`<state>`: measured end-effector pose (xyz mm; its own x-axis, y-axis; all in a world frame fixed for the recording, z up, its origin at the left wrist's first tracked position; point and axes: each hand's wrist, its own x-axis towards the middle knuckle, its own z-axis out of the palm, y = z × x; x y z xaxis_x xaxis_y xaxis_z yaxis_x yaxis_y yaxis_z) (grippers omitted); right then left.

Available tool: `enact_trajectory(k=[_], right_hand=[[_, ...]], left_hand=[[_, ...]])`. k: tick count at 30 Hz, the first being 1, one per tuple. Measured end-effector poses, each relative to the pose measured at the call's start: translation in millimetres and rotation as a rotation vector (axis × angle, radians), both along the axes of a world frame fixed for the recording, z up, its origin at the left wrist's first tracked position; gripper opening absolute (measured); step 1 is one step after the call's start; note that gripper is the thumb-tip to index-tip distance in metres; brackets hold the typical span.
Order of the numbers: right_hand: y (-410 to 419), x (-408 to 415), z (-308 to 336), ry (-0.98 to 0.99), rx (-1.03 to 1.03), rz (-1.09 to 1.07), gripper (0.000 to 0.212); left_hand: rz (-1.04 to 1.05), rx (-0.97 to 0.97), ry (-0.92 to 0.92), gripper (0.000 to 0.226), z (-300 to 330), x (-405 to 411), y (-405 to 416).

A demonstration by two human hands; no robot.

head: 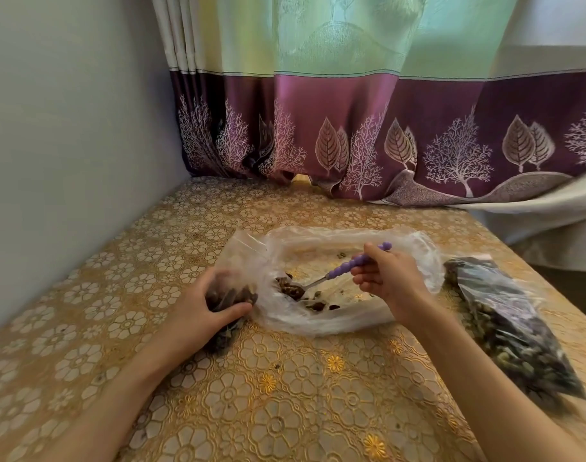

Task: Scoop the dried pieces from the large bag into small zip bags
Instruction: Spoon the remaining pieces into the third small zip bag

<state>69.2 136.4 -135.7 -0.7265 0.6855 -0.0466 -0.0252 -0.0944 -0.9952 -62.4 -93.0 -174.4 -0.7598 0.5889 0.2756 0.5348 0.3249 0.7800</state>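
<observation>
Head view, looking down on the patterned tablecloth: the right hand is pinching the purple beaded handle of the spoon between thumb and curled fingertips, while the metal bowl of the spoon is dipping among the dried pieces lying in the near-left part of the large bag. The left hand is wrapping its fingers and thumb around the small zip bag, which is already holding dark pieces (its mouth is blurred, so how wide it is standing open cannot be told). The small bag is sitting just beside the left edge of the large bag, touching or nearly touching it, so the transfer path is looking short. Judged from this arrangement, the main risk is spillage: the light pinch high on the handle is giving little control, so a loaded spoon could tip as it is crossing the crumpled rim of the large bag, and a narrowed or folded mouth under the gripping left fingers could be deflecting pieces onto the cloth. The thin film of the large bag could also be dragging with the spoon, since neither hand is pinning it. A filled zip bag is lying well apart at right, and the curtain is hanging behind.
</observation>
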Motion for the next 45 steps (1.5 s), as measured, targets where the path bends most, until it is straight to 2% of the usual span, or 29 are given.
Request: enact_trajectory(k=[9,16,21,26,29,33,36,39,45], right_hand=[[16,6,7,0.009,-0.082,-0.131,0.035],[17,9,17,0.198,-0.089,-0.18,0.035],[9,6,45,0.302,-0.062,-0.132,0.038],[-9,-7,77,0.294,0.062,-0.026,0.039],[-27,-15,92,0.27,0.229,0.048,0.04],[-50,-21,109,0.294,0.481,0.144,0.038],[-58,-23,118,0.342,0.546,0.18,0.034],[-58,-22,121,0.382,0.466,0.176,0.034],[-30,-11,105,0.416,0.092,0.015,0.037]], left_hand=[[0.007,-0.021,-0.003,0.069,1,1,0],[0.011,-0.05,0.014,0.072,3,3,0],[0.007,-0.049,0.007,0.071,5,5,-1],[0.001,-0.028,0.051,0.058,3,6,0],[-0.011,0.017,0.052,0.053,4,8,3],[-0.043,0.141,-0.06,0.052,8,9,4],[-0.057,0.218,-0.121,0.049,9,10,4],[-0.036,0.309,-0.18,0.047,12,11,3],[-0.01,0.446,-0.231,0.055,14,13,2]])
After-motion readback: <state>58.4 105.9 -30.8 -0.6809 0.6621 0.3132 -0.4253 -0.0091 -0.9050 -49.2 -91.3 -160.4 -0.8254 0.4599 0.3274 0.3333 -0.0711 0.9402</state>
